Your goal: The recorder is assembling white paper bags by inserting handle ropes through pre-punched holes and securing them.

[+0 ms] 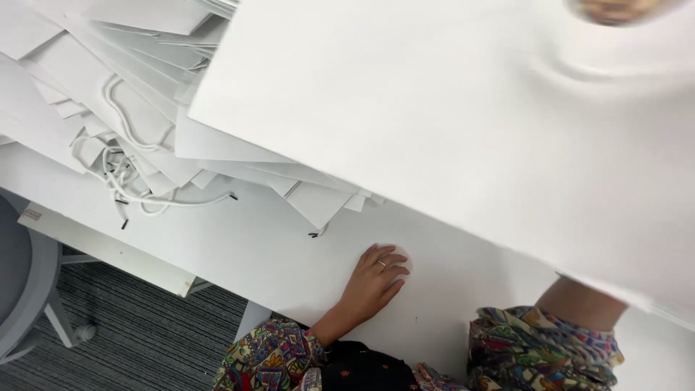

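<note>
My left hand (373,279) lies flat on the white table (253,246), palm down, fingers slightly spread and holding nothing; a ring shows on one finger. A large flat white paper sheet or bag (449,123) is raised over the right half of the view, blurred by motion. My right forearm (579,304) goes up behind it. The fingers of my right hand (615,9) show at its top edge, gripping it. Both sleeves have a colourful pattern.
A loose pile of flat white paper bags (108,87) with white cord handles (137,192) covers the table's upper left. The table's near edge runs diagonally at lower left. Beyond it are a grey chair (22,282) and striped grey carpet (145,326).
</note>
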